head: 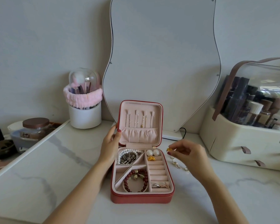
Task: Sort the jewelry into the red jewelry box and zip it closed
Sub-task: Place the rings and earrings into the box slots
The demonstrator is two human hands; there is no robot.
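My right hand (190,155) pinches a small gold earring (168,149) between thumb and fingertips, held just right of the open red zip-around jewelry box (141,198), level with its far ring rows. The matching gold piece (151,158) sits in the box's top ring slot, leftward of my pinch, so the right hand is nearer. My left hand (111,143) grips the upright lid's left edge; silver pieces (179,165) lie on the marble top right of the box.

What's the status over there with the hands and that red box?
Left hand steadies open lid of red jewelry box. Right hand fingers pinch small gold piece beside box. Loose jewelry on table; nothing blocking.
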